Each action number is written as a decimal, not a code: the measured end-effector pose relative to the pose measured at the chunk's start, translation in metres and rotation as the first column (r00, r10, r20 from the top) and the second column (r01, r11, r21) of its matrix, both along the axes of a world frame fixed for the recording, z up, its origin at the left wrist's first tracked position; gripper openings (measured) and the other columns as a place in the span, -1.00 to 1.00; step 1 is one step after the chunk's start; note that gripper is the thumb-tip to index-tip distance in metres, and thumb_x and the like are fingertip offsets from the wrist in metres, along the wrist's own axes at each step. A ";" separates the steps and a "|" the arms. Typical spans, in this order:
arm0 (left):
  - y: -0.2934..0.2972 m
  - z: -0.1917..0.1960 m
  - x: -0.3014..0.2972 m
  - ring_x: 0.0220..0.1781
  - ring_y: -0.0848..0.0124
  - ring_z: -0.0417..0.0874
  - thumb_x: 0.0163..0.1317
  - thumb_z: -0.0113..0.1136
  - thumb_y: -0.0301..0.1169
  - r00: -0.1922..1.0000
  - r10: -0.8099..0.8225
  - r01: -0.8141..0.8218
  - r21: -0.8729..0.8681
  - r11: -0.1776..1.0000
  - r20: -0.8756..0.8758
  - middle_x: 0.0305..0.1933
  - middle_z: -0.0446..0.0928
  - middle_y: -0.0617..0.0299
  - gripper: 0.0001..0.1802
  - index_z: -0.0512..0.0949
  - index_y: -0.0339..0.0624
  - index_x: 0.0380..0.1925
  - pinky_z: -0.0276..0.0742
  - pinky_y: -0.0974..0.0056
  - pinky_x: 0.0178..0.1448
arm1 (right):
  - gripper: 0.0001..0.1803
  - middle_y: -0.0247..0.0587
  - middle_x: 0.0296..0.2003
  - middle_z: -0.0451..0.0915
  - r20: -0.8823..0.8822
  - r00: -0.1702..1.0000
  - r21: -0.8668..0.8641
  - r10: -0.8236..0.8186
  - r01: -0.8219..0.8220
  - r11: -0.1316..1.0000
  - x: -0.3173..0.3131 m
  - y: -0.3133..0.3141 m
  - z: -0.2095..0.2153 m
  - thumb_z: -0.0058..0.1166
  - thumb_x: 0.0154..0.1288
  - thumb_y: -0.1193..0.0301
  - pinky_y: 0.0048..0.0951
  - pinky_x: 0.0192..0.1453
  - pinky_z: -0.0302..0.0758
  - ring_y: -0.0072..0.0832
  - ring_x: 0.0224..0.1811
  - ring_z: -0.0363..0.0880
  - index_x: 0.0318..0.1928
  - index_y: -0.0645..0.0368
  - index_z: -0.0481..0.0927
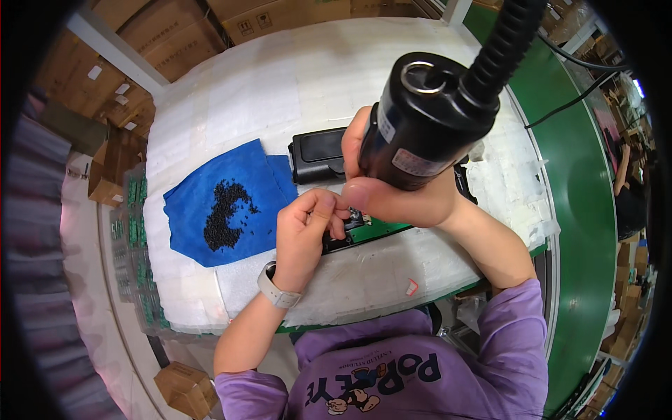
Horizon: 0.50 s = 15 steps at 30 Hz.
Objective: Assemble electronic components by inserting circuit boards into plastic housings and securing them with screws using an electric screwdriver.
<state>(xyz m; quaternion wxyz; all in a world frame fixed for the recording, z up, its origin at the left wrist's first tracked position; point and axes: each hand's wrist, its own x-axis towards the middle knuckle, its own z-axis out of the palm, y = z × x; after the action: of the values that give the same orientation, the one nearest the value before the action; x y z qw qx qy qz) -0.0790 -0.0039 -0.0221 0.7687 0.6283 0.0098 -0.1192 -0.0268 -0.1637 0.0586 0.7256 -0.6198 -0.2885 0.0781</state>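
Note:
A thick black electric screwdriver (437, 115) with a ribbed cable is gripped upright in my right hand (416, 206). Its tip is hidden beneath that hand. My left hand (302, 227) is close beside it, fingers curled and thumb and forefinger pinched together; whatever they hold cannot be made out. Under both hands lies a green circuit board (383, 229) in a black casing, partly covered by my fingers. Just beyond it rests a black plastic housing (318, 154). Left of my left hand, a blue cloth (192, 199) carries a pile of small black screws (222, 218).
White foam sheeting (259, 84) covers the table. A small red-edged scrap (411, 286) lies near its front edge. Cardboard boxes (168, 31) stand behind, stacked green boards (136, 238) on the left. A green surface (560, 161) runs along the right, with another person farther off.

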 end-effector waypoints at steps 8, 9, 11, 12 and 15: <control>-0.009 0.007 -0.005 -0.54 0.66 0.37 0.31 -0.03 -0.34 0.981 0.123 -0.122 -0.016 0.992 0.152 -0.51 0.44 0.35 -0.79 0.46 -0.26 -0.40 0.29 0.54 -0.43 | -0.68 -0.25 -0.57 0.55 0.309 0.947 -0.029 -0.086 0.099 0.995 -0.005 0.000 -0.010 0.34 -0.16 0.36 -0.54 -0.42 0.44 -0.56 -0.55 0.52 -0.39 0.24 0.52; -0.010 0.008 -0.005 -0.54 0.68 0.36 0.30 0.00 -0.37 0.983 0.124 -0.124 -0.004 0.992 0.137 -0.52 0.43 0.36 -0.82 0.46 -0.25 -0.39 0.28 0.55 -0.43 | -0.67 -0.25 -0.57 0.54 0.306 0.948 -0.028 -0.093 0.107 0.994 -0.007 0.000 -0.010 0.34 -0.16 0.35 -0.53 -0.42 0.44 -0.55 -0.54 0.52 -0.39 0.24 0.52; -0.007 0.000 -0.003 -0.55 0.69 0.35 0.28 0.03 -0.39 0.989 0.086 -0.086 -0.005 0.996 0.117 -0.52 0.44 0.36 -0.85 0.47 -0.25 -0.38 0.28 0.56 -0.44 | -0.76 -0.40 -0.62 0.42 0.222 0.974 0.006 -0.044 0.044 0.999 -0.006 -0.001 -0.007 0.19 -0.11 0.54 -0.68 -0.55 0.26 -0.73 -0.62 0.33 -0.39 0.25 0.41; -0.005 -0.002 0.000 -0.56 0.69 0.34 0.25 0.06 -0.42 0.994 0.051 -0.051 -0.005 0.999 0.096 -0.52 0.45 0.36 -0.88 0.48 -0.25 -0.37 0.27 0.57 -0.45 | -0.75 -0.38 -0.62 0.42 0.145 0.988 0.055 -0.053 0.046 0.997 -0.005 -0.002 -0.004 0.18 -0.10 0.53 -0.67 -0.55 0.28 -0.72 -0.63 0.34 -0.37 0.26 0.40; -0.002 0.002 0.003 -0.60 0.70 0.30 0.24 0.06 -0.45 0.999 0.048 -0.048 0.024 0.999 -0.015 -0.49 0.49 0.32 -0.89 0.50 -0.28 -0.35 0.21 0.58 -0.52 | -0.69 -0.39 -0.67 0.36 -0.004 1.000 0.095 -0.025 0.026 0.995 -0.006 -0.021 0.001 0.11 0.04 0.37 -0.58 -0.54 0.31 -0.64 -0.72 0.30 -0.24 0.23 0.36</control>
<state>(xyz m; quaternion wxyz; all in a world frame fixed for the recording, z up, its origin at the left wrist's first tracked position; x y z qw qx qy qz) -0.0759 -0.0055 -0.0196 0.7637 0.6361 0.0323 -0.1057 -0.0330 -0.1844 0.0592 0.7556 -0.5881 -0.2831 0.0558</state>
